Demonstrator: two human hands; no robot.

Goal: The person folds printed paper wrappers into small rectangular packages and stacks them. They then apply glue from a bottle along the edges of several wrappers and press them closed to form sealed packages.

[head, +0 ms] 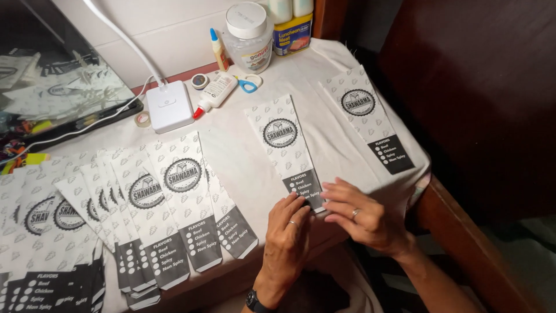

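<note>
Two hands at the near edge of the bench (pixel 341 145), both pressing flat on the dark bottom end of one paper sleeve (pixel 282 136). Left hand (pixel 286 232) palm down, fingers stretched and together, tips on the sleeve's lower left corner; nothing gripped. Right hand (pixel 359 215) likewise flat and open, fingers spread over the lower right corner, apparently pinning the fold down rather than lifting it. Sleeve lying lengthwise toward the wall, about midway along the bench, its round logo well clear of the fingers. Second sleeve (pixel 359 104) parallel to it near the right edge, set apart, perhaps left so as not to stick to its neighbour. Fanned stack of sleeves (pixel 168 197) overlapping at the left end, likely kept within easy reach. Along the far edge: white lamp base (pixel 168 105), lying glue bottle (pixel 215 93) with red tip, small upright glue bottle (pixel 219 51), blue scissors (pixel 249 84), tape rolls (pixel 200 81), lidded jar (pixel 248 36) and yellow tin (pixel 292 35) at the far corner
</note>
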